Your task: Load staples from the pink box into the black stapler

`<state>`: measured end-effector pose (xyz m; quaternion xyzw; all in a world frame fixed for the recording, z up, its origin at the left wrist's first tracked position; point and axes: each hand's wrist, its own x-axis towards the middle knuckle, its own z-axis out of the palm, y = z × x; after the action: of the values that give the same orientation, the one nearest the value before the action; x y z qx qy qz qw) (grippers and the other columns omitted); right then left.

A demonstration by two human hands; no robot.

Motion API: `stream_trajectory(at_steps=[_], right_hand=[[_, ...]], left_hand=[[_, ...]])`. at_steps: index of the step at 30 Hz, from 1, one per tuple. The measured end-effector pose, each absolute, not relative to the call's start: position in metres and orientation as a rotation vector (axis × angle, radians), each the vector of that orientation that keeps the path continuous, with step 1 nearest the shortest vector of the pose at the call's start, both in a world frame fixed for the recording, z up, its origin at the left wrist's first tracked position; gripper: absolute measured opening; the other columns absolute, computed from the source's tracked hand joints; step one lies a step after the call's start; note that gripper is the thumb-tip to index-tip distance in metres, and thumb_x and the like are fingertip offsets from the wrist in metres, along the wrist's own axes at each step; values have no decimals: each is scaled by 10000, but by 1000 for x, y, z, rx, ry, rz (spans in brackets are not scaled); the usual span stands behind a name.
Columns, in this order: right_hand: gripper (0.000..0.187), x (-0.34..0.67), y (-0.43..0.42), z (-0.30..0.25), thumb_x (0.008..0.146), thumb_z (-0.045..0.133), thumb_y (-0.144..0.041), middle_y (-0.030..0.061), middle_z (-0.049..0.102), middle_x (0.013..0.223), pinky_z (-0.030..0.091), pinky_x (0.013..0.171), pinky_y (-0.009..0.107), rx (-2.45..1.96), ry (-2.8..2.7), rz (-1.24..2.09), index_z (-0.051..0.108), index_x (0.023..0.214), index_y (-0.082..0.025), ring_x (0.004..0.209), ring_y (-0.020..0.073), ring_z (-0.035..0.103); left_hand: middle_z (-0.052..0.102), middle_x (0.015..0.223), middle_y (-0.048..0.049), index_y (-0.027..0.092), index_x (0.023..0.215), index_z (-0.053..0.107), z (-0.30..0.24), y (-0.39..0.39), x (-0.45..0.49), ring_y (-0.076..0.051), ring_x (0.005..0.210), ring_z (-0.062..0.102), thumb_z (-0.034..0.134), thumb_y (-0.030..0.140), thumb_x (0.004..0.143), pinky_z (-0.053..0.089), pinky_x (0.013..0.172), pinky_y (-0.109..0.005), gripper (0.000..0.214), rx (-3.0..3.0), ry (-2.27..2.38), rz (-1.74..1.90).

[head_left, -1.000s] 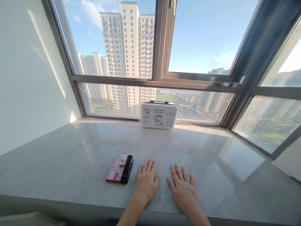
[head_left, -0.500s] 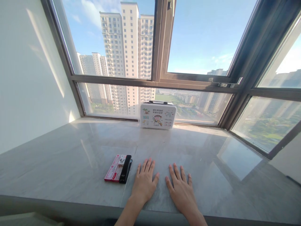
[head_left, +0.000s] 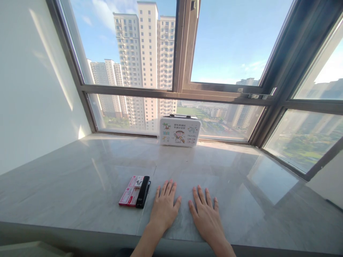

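Observation:
My left hand point(head_left: 165, 206) lies palm down on the grey marbled sill point(head_left: 88, 192), fingers spread and holding nothing. To its left, a small gap away, is a black stapler point(head_left: 143, 192). The stapler lies against red-and-white small boxes point(head_left: 129, 195), one of them printed with a picture of staples. My right hand point(head_left: 205, 213) rests flat on the same surface, fingers apart, with nothing in it. Bare sill shows between the two hands.
A white case point(head_left: 180, 132) with cartoon prints and a dark handle stands upright at the back, near the window frame point(head_left: 125, 92). A white wall point(head_left: 34, 89) bounds the left side. The sill's front edge point(head_left: 66, 228) runs below my wrists.

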<state>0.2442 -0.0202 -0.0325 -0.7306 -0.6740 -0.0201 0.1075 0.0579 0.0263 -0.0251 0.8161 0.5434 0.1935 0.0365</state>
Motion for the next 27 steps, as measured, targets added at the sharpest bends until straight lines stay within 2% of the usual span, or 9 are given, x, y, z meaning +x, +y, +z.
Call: stream_trajectory(at_steps=[5,17,27], right_hand=[[636,244,-21,-29,1024,216,-546,-48,143,1636,47,1190,621,-2129,-2000,-40,184,1592,-263,1514,337,15],[636,243,-22,-30,1018,221,-542,-29,174,1633,51,1183,640,-2116,-2003,-28,198,1590,-265,1514,338,22],[629,242,-23,-30,1020,231,-526,-38,137,1638,42,1189,620,-2141,-2014,-64,201,1591,-264,1514,342,19]], left_hand=[[204,1640,-16,273,1548,333,-25,26,58,-252,1519,153,293,489,1007,154,1229,-541,585,2514,1675,588],[225,1635,1,302,1549,326,-27,26,58,-262,1518,154,295,486,1001,151,1226,-545,580,2504,1668,609],[223,1636,-11,297,1554,315,-26,24,57,-257,1512,179,288,497,1008,152,1229,-540,582,2506,1677,603]])
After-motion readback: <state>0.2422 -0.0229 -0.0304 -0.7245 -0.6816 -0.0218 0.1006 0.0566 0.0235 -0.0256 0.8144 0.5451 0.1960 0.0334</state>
